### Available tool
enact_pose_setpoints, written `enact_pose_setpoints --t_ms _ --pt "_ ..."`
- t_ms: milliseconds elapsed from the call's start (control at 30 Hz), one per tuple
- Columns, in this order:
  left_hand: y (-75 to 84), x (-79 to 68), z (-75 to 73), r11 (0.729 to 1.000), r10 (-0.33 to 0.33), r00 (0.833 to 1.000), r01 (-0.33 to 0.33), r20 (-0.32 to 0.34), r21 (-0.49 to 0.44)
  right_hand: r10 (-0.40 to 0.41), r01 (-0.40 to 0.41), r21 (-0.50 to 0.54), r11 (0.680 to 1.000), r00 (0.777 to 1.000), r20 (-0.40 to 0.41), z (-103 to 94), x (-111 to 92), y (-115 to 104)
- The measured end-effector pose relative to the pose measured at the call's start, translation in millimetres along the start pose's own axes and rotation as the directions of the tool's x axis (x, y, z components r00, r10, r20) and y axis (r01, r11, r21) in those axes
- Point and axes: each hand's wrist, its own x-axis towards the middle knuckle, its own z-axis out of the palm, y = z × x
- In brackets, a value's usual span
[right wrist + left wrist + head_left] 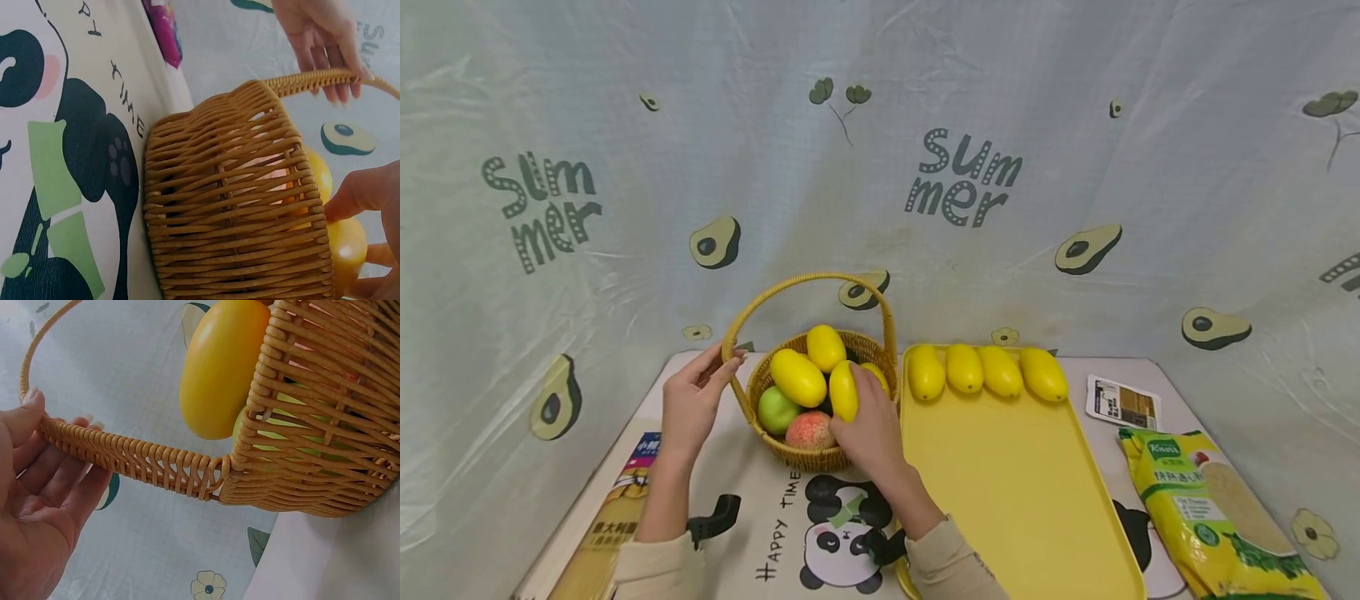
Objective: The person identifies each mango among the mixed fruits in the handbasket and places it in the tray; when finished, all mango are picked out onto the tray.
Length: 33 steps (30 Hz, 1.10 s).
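Observation:
A wicker basket (805,458) with a tall handle stands on the table and holds several yellow mangoes, a green apple (778,410) and a reddish peach (811,431). My left hand (691,408) holds the left side of the basket handle (134,453) between thumb and fingers. Over the basket's right side, my right hand (872,425) grips a mango (844,392), which rests among or just above the other fruit; I cannot tell which. In the right wrist view, thumb and fingers (369,194) are around a mango (348,247) at the rim.
Right of the basket lies a yellow tray (1000,483) with a row of several mangoes (964,368) along its far edge. A Knorr bag (1210,508) and a small flat packet (1123,403) lie farther right. At left is a pasta pack (602,533).

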Motion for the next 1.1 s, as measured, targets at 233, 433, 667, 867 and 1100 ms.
enact_pose_setpoints --t_ms 233,433,667,867,1100 --pt "3.7 0.6 -0.1 1.0 0.013 1.0 -0.013 0.01 -0.001 0.012 -0.009 0.096 0.995 0.999 -0.034 -10.4 1.8 -1.6" --pt "5.4 0.0 -0.6 1.0 0.016 1.0 -0.016 0.008 -0.004 0.021 -0.014 0.15 0.989 0.999 -0.045 -17.5 3.2 -0.7" --pt "4.2 -0.5 1.4 1.0 -0.013 1.0 0.013 0.01 -0.001 -0.009 0.025 0.194 0.981 0.996 -0.084 -25.1 2.7 2.1" --pt "1.6 -0.8 2.2 1.0 0.001 1.0 -0.001 0.007 0.016 0.021 -0.003 0.232 0.973 0.997 -0.074 -31.6 2.1 5.4" --pt "-0.3 -0.9 1.2 0.999 0.011 1.0 -0.011 0.011 0.032 0.049 -0.032 0.25 0.968 0.997 -0.064 -38.7 1.1 10.4"
